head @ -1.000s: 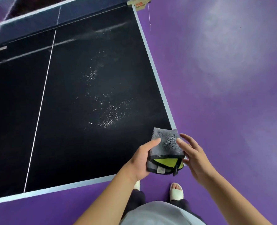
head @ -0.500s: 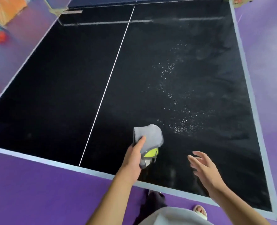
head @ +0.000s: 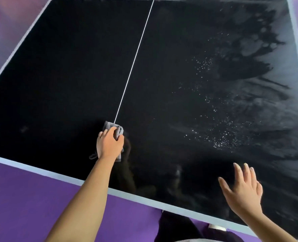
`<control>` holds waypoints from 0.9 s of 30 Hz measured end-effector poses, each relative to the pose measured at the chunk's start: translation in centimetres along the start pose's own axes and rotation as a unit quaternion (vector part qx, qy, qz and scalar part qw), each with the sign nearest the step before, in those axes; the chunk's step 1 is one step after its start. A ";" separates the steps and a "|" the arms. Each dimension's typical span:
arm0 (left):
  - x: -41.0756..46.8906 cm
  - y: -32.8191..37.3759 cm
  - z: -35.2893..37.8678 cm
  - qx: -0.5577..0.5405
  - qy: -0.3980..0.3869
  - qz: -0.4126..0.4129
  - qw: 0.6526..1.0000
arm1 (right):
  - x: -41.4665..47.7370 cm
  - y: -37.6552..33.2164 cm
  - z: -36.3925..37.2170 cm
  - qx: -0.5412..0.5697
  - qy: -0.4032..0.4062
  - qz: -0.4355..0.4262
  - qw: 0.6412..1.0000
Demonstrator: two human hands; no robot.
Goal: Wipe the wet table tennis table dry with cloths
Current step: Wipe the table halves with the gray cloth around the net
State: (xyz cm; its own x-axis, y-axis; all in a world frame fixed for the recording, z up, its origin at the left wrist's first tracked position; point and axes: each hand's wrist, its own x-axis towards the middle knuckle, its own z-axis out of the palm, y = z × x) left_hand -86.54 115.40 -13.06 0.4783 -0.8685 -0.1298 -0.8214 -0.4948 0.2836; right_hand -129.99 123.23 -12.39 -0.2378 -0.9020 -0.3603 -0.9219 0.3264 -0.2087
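The cloth [head: 117, 129] is gripped in the left hand [head: 109, 144], fingers curled; the right hand [head: 243, 193] is held spread. Overlapping strokes across the droplets [head: 221, 138] are advised.

Bright light, pale glare on the table [head: 267, 105] at right, glinting droplets [head: 221, 140], faint reflections, wide-angle bowing, soft corners

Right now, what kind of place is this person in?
Probably an indoor table tennis room or sports hall: a black table tennis table with a white centre line stands on a smooth purple floor. The left hand holds a grey cloth on it.
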 end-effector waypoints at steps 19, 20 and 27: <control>2.4 11.8 7.6 0.115 -0.051 0.027 0.992 | 1.7 6.0 2.2 -0.073 0.095 -0.085 0.989; 1.6 13.5 8.2 0.124 -0.054 0.050 0.989 | 1.7 6.0 2.2 -0.068 0.098 -0.089 0.989; -7.1 25.5 11.9 0.128 -0.097 0.148 0.976 | 1.9 8.9 1.5 0.082 0.134 -0.176 0.972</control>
State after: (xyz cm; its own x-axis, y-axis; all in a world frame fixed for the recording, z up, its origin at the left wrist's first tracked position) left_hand -114.55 108.61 -16.22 0.1600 -0.9515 -0.2627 -0.9774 -0.1900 0.0930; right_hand -138.16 124.83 -16.27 -0.0089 -0.9999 0.0051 -0.9045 0.0059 -0.4265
